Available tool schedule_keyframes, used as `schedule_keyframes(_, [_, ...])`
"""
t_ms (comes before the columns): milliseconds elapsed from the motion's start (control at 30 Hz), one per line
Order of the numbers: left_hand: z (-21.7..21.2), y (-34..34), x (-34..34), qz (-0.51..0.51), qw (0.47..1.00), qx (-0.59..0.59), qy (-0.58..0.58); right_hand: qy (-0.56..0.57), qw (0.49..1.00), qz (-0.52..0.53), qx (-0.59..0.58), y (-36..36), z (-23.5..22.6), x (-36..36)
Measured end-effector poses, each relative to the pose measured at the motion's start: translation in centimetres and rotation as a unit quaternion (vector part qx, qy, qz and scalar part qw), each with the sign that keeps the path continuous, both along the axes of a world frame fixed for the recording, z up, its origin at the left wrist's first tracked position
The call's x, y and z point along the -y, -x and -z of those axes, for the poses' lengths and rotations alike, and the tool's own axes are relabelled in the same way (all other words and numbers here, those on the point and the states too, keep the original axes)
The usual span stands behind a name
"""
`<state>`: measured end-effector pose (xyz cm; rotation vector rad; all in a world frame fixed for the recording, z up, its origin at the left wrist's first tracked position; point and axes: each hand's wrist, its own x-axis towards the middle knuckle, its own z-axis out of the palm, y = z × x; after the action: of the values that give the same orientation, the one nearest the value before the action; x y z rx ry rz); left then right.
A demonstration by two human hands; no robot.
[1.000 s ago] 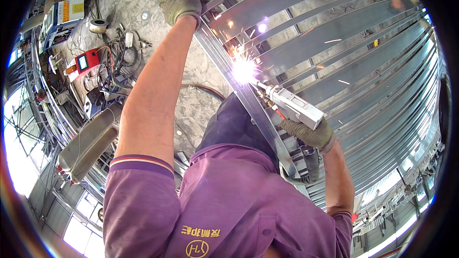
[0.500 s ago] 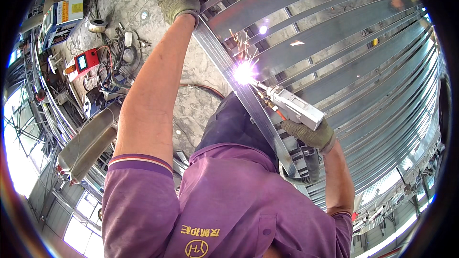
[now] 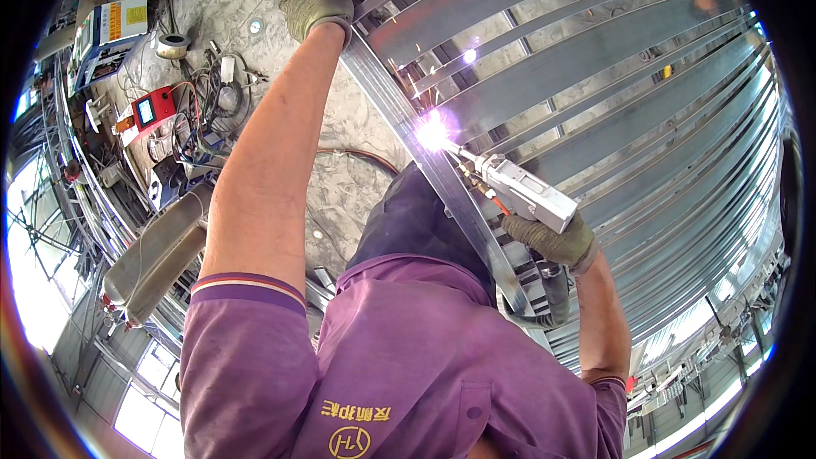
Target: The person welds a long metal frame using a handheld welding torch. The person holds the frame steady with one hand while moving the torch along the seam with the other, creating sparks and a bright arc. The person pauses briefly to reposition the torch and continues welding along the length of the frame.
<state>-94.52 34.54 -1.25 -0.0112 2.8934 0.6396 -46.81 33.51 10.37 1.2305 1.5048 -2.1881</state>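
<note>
Landmark: the long, straight, silvery metal rail (image 3: 374, 72), running diagonally ahead of you. Broad, flat, grey metal slats (image 3: 595, 49) extend from its right side.

Your left hand, in an olive-green knitted glove (image 3: 316, 10), rests on the rail toward its far end. Its fingers look bent over the metal; how tightly they press, or whether they pinch it, I cannot tell. Probable reason: this steadies both you and the rail, with the glove well apart from the heat.

Your right hand, in a matching glove (image 3: 557, 240), is to the right of the rail. Its fingers are wrapped around the rear of a silver-grey, box-shaped torch (image 3: 529, 191), pressed together along the body. The rear hold presumably leaves the whole torch length between glove and glare.

The torch slants over the slats, nozzle toward the rail. A white-violet flare (image 3: 433, 130) sits at the rail's right edge, near the slat ends, hiding the exact contact. An orange hose (image 3: 500, 202) hangs beneath the torch, seemingly out of the nozzle's way.

Left of the rail, well apart: a red box with a small screen (image 3: 154, 109) and tangled dark cables (image 3: 228, 100) on the grey concrete floor (image 3: 350, 132), perhaps kept there away from sparks.
</note>
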Motion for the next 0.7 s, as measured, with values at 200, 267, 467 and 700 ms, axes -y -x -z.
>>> schedule_keyframes(200, [0.42, 0.12, 0.18, 0.008, 1.0, -0.023, 0.006, 0.005, 1.0, -0.004, 0.009, 0.07, -0.35, -0.1])
schedule_keyframes(267, [0.08, -0.06, 0.08, 0.004, 1.0, -0.011, 0.005, 0.017, 1.0, 0.011, 0.016, 0.09, -0.58, -0.02])
schedule_keyframes(467, [-0.12, -0.19, 0.25, 0.011, 1.0, -0.009, -0.008, 0.019, 1.0, 0.001, 0.016, -0.04, -0.81, -0.15])
schedule_keyframes(700, [0.03, -0.07, 0.08, 0.006, 1.0, -0.011, -0.002, 0.013, 0.999, -0.017, 0.042, -0.6, -0.55, -0.14])
